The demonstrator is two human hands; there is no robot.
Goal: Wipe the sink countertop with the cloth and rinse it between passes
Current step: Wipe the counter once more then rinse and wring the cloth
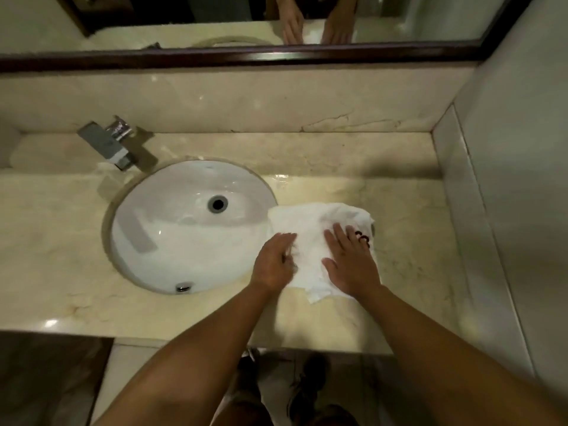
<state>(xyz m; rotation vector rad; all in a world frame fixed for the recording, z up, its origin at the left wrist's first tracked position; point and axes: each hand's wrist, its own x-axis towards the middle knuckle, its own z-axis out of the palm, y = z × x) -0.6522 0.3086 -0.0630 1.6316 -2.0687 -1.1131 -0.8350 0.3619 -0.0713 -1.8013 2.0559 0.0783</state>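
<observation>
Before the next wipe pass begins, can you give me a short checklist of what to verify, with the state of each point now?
1. Both hands on the cloth: ok, left hand and right hand press flat on it.
2. Cloth on the countertop: ok, though its left edge overlaps the sink rim.
3. Path to the right free of objects: ok.
4. Faucet running for the rinse: not ok, no stream visible.
5. Drain open: cannot tell.
</observation>
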